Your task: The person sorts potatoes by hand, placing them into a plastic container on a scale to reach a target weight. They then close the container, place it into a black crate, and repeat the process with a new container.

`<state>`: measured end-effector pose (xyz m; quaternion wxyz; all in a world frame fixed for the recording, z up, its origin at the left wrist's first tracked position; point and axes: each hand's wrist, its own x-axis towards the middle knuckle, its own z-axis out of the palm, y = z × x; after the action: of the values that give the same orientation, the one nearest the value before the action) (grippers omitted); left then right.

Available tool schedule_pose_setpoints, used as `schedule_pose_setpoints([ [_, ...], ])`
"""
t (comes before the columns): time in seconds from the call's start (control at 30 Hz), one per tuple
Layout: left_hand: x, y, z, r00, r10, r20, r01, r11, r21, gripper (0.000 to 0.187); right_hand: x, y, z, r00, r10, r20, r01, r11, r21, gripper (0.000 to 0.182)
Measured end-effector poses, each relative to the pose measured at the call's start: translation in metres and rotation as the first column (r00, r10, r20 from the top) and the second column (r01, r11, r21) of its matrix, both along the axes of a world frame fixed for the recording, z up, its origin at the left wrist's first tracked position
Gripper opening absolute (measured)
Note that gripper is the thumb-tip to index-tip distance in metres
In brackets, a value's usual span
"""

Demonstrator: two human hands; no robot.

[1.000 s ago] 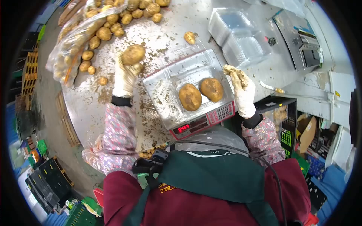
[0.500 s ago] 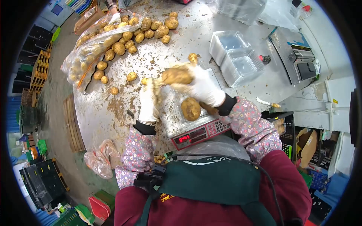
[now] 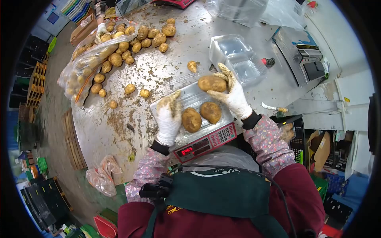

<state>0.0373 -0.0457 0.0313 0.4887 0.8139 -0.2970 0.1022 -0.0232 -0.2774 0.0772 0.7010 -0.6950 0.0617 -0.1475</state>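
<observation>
My right hand (image 3: 234, 95), in a soiled white glove, grips a large potato (image 3: 211, 83) between thumb and fingers above the far side of the red digital scale (image 3: 206, 141). Two more large potatoes, the left one (image 3: 191, 119) and the right one (image 3: 210, 112), rest on the scale's pan area, where clear plastic shows. My left hand (image 3: 169, 117), gloved too, lies along the pan's left side beside the left potato. Its fingers stretch forward and appear to hold nothing. Red digits glow on the display, reading about 0465.
Potatoes spill from a large plastic bag (image 3: 85, 67), where another person's gloved hand (image 3: 102, 31) reaches in. Clear plastic containers (image 3: 237, 59) stand beyond the scale. A knife (image 3: 274, 108) lies at the right edge. Small potatoes (image 3: 129, 89) and dirt dot the metal table (image 3: 99, 135).
My right hand has moved right with its potato and its fingers have spread wider around it. My left hand has come nearer to the scale's left side. The two potatoes now show uncovered.
</observation>
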Motion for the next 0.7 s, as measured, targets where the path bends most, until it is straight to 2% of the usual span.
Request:
schedule_pose_setpoints([
  [0.03, -0.007, -0.009, 0.005, 0.989, -0.078, -0.129, 0.058, 0.986, -0.154, 0.031, -0.001, 0.002, 0.0, 1.0, 0.0, -0.002, 0.0, 1.0, 0.0, 0.092],
  [0.07, -0.005, -0.013, 0.015, 0.989, -0.077, -0.13, 0.056, 0.986, -0.154, 0.031, -0.001, 0.004, 0.0, 0.997, 0.029, 0.072, -0.02, 0.992, -0.123, 0.095],
  [0.1, 0.002, -0.019, 0.028, 0.945, -0.161, -0.285, 0.091, 0.966, -0.244, 0.032, -0.002, 0.008, 0.004, 0.988, 0.068, 0.14, -0.032, 0.969, -0.245, 0.099],
  [0.13, 0.006, -0.023, 0.039, 0.871, -0.251, -0.422, 0.107, 0.936, -0.337, 0.032, -0.005, 0.011, 0.011, 0.988, 0.12, 0.099, -0.093, 0.966, -0.24, 0.104],
  [0.17, 0.007, -0.025, 0.048, 0.871, -0.248, -0.425, 0.103, 0.936, -0.336, 0.032, -0.006, 0.016, 0.015, 0.988, 0.123, 0.096, -0.097, 0.966, -0.238, 0.104],
  [0.2, 0.007, -0.025, 0.056, 0.555, -0.498, -0.666, 0.021, 0.809, -0.587, 0.035, -0.007, 0.021, 0.019, 0.983, 0.17, 0.066, -0.146, 0.949, -0.28, 0.103],
  [0.23, 0.009, -0.027, 0.06, 0.148, -0.724, -0.673, -0.177, 0.65, -0.739, 0.037, -0.006, 0.023, 0.021, 0.975, 0.218, 0.038, -0.195, 0.927, -0.321, 0.101],
  [0.27, 0.011, -0.034, 0.06, 0.335, -0.609, -0.719, 0.001, 0.763, -0.646, 0.035, -0.002, 0.026, 0.019, 0.97, 0.241, 0.041, -0.21, 0.909, -0.36, 0.1],
  [0.3, 0.011, -0.034, 0.061, 0.338, -0.606, -0.72, -0.002, 0.764, -0.645, 0.035, -0.002, 0.028, 0.019, 0.969, 0.245, 0.043, -0.214, 0.909, -0.359, 0.1],
  [0.37, 0.009, -0.03, 0.068, 0.431, -0.566, -0.702, 0.103, 0.804, -0.585, 0.034, -0.003, 0.035, 0.025, 0.972, 0.201, 0.12, -0.087, 0.786, -0.612, 0.099],
  [0.43, 0.007, -0.034, 0.048, 0.529, -0.52, -0.67, 0.03, 0.801, -0.598, 0.029, -0.001, 0.041, 0.026, 0.963, 0.219, 0.159, -0.068, 0.765, -0.64, 0.099],
  [0.53, -0.003, -0.042, 0.041, 0.635, -0.425, -0.645, -0.102, 0.782, -0.615, 0.023, 0.002, 0.045, 0.023, 0.968, 0.239, 0.072, -0.14, 0.76, -0.634, 0.095],
  [0.57, -0.004, -0.044, 0.037, 0.637, -0.42, -0.646, -0.107, 0.782, -0.614, 0.023, 0.004, 0.047, 0.026, 0.967, 0.245, 0.072, -0.146, 0.76, -0.633, 0.095],
  [0.63, -0.005, -0.05, 0.026, 0.587, -0.386, -0.711, -0.374, 0.65, -0.661, 0.019, 0.005, 0.047, 0.033, 0.946, 0.315, 0.08, -0.157, 0.659, -0.735, 0.091],
  [0.7, -0.005, -0.049, 0.027, 0.59, -0.374, -0.716, -0.402, 0.633, -0.662, 0.019, 0.004, 0.045, 0.032, 0.947, 0.318, 0.04, -0.172, 0.609, -0.774, 0.09],
])
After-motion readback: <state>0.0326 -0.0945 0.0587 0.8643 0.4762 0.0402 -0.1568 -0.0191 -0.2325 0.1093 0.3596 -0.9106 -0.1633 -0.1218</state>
